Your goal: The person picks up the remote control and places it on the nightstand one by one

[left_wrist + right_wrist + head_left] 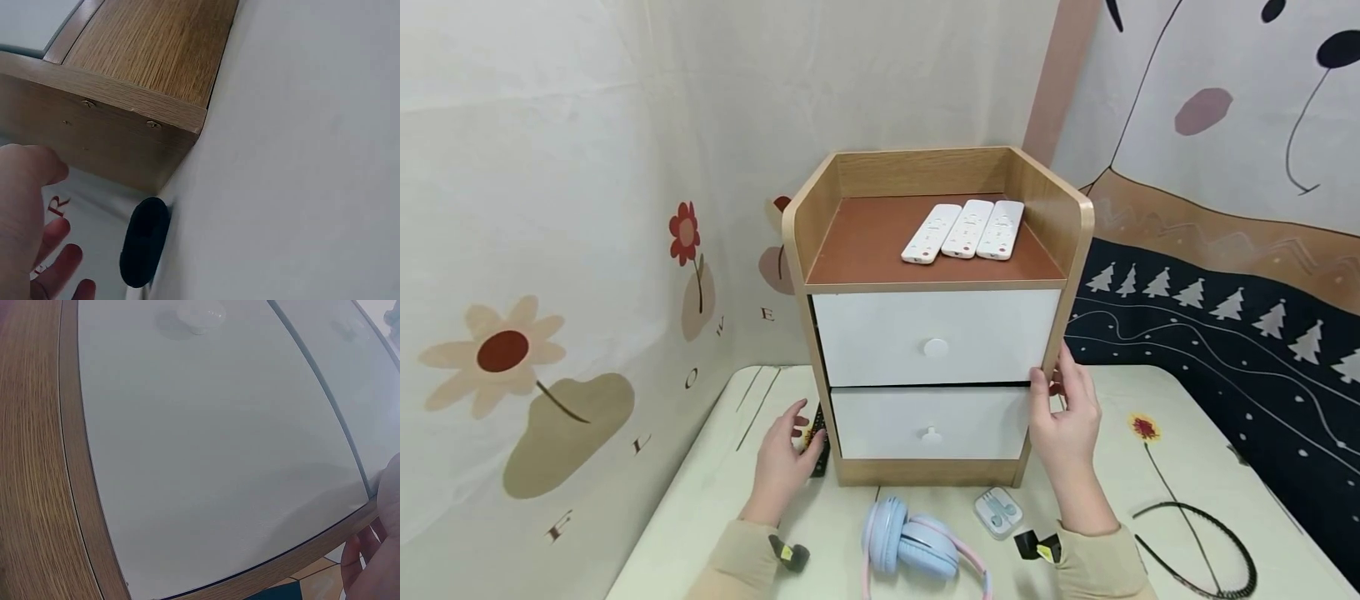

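Note:
A small wooden cabinet [928, 472] with two white drawers stands upright in the head view, both drawer fronts flush. My left hand [784, 460] is at its lower left, fingers spread and holding nothing. Beside that hand lies a long black object [820, 450] dotted like a remote control, partly hidden by the cabinet; the left wrist view shows a dark rounded object [145, 242] there. My right hand [1067, 417] is at the cabinet's right front edge, thumb at the lower drawer's corner and fingers extended along the side. The right wrist view shows the upper drawer's white front [219, 437] close up.
Three white remotes [969, 229] lie on the cabinet's brown top. In front are blue headphones [925, 546] and a clear case of earphones [998, 511]. A black coiled cord [1243, 554] lies at right. Patterned cloth walls [587, 208] enclose the table.

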A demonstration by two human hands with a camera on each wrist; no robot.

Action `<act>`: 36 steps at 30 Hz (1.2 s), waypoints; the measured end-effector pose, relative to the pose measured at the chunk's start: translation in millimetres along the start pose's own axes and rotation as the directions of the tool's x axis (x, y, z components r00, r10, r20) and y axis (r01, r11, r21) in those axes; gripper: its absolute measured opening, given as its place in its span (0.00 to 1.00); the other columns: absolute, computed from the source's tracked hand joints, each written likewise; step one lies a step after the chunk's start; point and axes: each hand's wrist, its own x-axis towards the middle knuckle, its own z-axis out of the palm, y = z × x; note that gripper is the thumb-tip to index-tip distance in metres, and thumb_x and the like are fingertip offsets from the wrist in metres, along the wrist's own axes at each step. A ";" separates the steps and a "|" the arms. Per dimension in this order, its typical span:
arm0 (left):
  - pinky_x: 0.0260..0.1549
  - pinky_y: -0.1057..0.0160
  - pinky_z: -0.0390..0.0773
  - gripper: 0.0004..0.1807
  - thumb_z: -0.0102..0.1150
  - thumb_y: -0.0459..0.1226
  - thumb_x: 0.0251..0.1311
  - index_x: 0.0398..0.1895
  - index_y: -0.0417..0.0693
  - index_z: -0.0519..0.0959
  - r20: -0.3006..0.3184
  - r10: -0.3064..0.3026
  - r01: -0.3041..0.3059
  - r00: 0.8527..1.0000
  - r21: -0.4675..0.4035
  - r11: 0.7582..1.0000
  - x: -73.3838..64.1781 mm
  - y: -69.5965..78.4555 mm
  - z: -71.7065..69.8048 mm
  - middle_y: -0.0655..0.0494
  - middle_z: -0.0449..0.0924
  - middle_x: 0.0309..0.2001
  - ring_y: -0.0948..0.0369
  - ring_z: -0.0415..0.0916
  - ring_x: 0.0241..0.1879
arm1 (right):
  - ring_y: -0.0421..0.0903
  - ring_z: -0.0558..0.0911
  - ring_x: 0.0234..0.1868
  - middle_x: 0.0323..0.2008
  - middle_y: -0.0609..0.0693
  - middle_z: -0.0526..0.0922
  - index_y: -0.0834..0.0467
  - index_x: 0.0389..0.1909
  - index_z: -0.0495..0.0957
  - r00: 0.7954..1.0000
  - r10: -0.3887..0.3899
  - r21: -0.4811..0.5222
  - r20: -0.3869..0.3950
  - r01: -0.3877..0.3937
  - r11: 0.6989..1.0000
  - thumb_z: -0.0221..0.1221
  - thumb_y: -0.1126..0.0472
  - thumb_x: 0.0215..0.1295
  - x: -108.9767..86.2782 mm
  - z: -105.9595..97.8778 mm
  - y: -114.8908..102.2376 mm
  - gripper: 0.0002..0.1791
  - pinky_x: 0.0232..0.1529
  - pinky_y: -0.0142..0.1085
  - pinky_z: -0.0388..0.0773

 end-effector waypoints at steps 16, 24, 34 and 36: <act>0.55 0.39 0.86 0.42 0.77 0.44 0.65 0.80 0.45 0.71 0.127 -0.080 0.079 0.989 0.012 0.997 -6.7 -18.8 12.2 0.40 0.86 0.59 0.46 0.86 0.52 | 0.19 0.74 0.48 0.50 0.70 0.82 0.63 0.79 0.73 1.000 0.030 -0.001 0.010 -0.030 1.000 0.64 0.72 0.75 -2.7 -1.1 1.6 0.32 0.48 0.12 0.71; 0.59 0.37 0.83 0.42 0.78 0.44 0.62 0.79 0.46 0.72 0.176 -0.083 0.075 0.981 0.054 0.996 -8.4 -18.4 11.7 0.39 0.85 0.60 0.44 0.83 0.56 | 0.20 0.74 0.49 0.49 0.69 0.82 0.63 0.78 0.73 1.000 0.016 0.004 0.006 -0.016 1.000 0.64 0.73 0.74 -1.7 -1.3 0.4 0.32 0.48 0.13 0.72; 0.65 0.34 0.80 0.39 0.78 0.47 0.60 0.74 0.47 0.78 0.186 -0.117 0.098 0.976 0.108 0.989 -10.7 -15.4 8.7 0.38 0.85 0.60 0.39 0.82 0.61 | 0.20 0.74 0.49 0.50 0.69 0.82 0.64 0.77 0.74 1.000 0.029 0.006 0.003 -0.029 1.000 0.65 0.73 0.73 -2.1 -1.4 0.3 0.32 0.48 0.13 0.72; 0.65 0.33 0.80 0.37 0.77 0.46 0.60 0.72 0.47 0.80 0.178 -0.128 0.109 0.976 0.115 0.987 -11.6 -15.1 8.3 0.38 0.86 0.60 0.39 0.83 0.60 | 0.20 0.74 0.48 0.49 0.68 0.83 0.64 0.77 0.75 1.000 0.014 0.008 -0.009 -0.014 1.000 0.66 0.74 0.72 -1.7 -0.7 -0.3 0.32 0.48 0.13 0.72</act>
